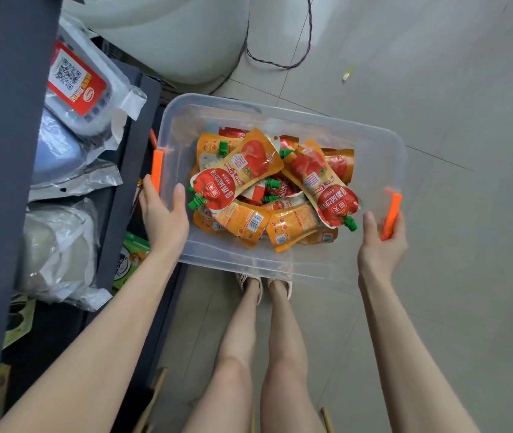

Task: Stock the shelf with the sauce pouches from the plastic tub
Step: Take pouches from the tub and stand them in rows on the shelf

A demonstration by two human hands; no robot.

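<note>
In the head view, between your two arms: one clear plastic tub, held above the grey tiled floor, your feet in pale slippers visible beneath its near edge.

Left hand: clamped on the tub's left end, thumb hooked over the rim and inside, fingers wrapped outside just below the orange latch.

Right hand: clamped on the tub's right end, thumb up against the wall, fingers curled around the other orange latch.

Contents of the tub: a loose heap of sauce pouches, orange and red with tomato pictures and green spout caps, lying flat and overlapping at mixed angles. Several show barcoded backs along the near side. The heap sits toward the middle and near half; bare clear bottom shows along the far wall.

To your left: a dark shelf, its front edge just beside the tub's left end. On it, bagged goods in clear and silvery plastic, well apart from the pouches; the farthest pack carries a red label with a QR code. No pouch lies on the shelf where you can see it.

Beyond the tub: a large white rounded object and a dark cable looping on the floor.
</note>
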